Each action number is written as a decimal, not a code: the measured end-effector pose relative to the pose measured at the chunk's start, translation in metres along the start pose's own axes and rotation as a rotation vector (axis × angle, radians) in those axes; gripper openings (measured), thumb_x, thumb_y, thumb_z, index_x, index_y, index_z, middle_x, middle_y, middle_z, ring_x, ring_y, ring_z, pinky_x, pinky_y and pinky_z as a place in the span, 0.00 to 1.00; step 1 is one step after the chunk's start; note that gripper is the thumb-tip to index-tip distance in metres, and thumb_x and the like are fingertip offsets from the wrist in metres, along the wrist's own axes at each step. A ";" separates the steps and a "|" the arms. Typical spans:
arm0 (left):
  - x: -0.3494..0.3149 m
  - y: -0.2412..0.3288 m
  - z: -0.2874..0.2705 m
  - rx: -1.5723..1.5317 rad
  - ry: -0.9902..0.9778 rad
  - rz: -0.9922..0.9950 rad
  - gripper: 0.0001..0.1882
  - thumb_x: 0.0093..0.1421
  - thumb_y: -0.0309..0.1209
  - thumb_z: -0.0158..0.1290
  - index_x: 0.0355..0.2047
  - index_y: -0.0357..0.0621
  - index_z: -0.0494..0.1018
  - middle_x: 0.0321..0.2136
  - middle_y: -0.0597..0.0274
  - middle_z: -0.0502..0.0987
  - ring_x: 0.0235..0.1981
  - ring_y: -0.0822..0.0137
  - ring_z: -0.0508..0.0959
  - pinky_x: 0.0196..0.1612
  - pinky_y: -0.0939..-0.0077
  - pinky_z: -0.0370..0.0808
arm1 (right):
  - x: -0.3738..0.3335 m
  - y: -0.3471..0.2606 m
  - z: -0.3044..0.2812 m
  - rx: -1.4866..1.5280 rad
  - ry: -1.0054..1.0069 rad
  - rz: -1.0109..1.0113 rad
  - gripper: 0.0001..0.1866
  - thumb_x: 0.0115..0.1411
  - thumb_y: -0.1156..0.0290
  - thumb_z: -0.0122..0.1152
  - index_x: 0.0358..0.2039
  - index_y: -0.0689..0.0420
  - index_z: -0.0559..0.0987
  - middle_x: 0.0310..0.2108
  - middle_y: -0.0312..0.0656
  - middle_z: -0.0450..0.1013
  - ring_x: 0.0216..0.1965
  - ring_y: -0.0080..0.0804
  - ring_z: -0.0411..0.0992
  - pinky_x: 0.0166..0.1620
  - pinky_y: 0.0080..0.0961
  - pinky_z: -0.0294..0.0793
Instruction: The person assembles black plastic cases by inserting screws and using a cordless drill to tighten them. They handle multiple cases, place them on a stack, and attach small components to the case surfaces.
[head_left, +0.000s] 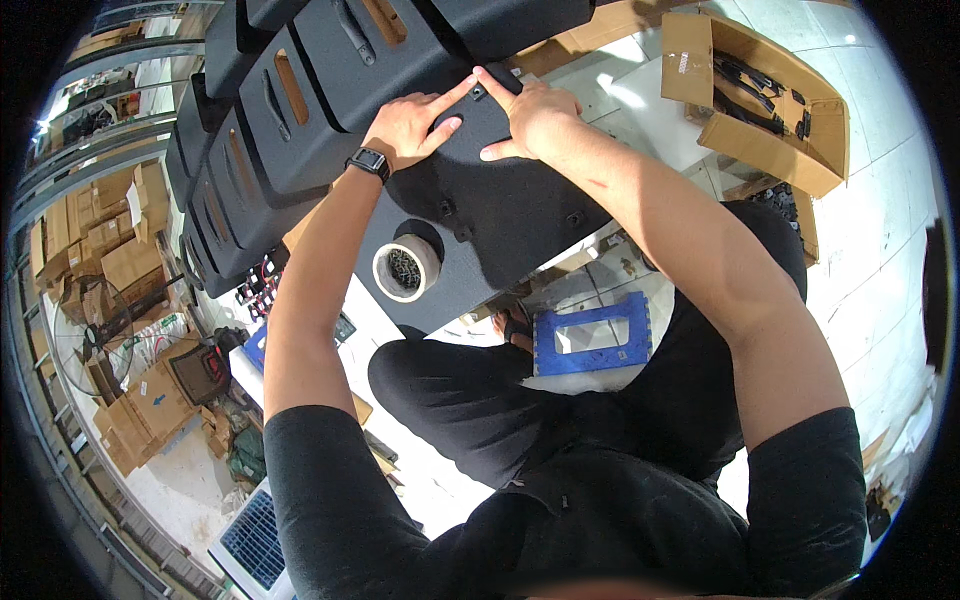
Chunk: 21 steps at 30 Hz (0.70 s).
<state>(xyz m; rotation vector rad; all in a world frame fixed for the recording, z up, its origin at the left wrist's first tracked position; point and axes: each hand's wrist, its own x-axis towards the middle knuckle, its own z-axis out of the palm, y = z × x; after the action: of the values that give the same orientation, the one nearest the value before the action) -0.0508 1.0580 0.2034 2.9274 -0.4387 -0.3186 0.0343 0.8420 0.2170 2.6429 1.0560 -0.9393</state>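
A dark textured panel (pixel 520 190) lies in front of me, with small black fittings (pixel 446 208) on its face. My left hand (pixel 408 130), a watch on its wrist, rests at the far part of the panel with index finger stretched and thumb apart. From the right, my right hand (pixel 538 118) reaches to the same spot, index finger and thumb spread. Both index fingertips almost meet beside a small black square fitting (pixel 479 93). Neither hand grips anything that I can see. Nearer to me on the panel stands a pale tape roll (pixel 428 262) with many small screws (pixel 403 270) inside its ring.
Large black moulded housings (pixel 315 75) with handles are stacked at the far left. An open cardboard box (pixel 775 155) with black parts is at the right. A blue step stool (pixel 592 335) stands by my legs. Cardboard boxes (pixel 140 260) and a fan (pixel 95 335) fill the left.
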 end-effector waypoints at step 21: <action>0.022 0.057 0.018 -0.378 0.678 -0.273 0.15 0.54 0.34 0.73 0.40 0.43 0.86 0.42 0.56 0.83 0.43 0.59 0.84 0.49 0.70 0.79 | 0.002 0.000 0.002 0.028 0.006 0.018 0.67 0.50 0.19 0.59 0.75 0.21 0.23 0.72 0.52 0.62 0.66 0.49 0.71 0.53 0.53 0.82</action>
<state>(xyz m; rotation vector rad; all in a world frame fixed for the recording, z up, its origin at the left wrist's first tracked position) -0.0492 0.9954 0.1932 2.5022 0.1123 0.4993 0.0349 0.8425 0.2139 2.6749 1.0256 -0.9503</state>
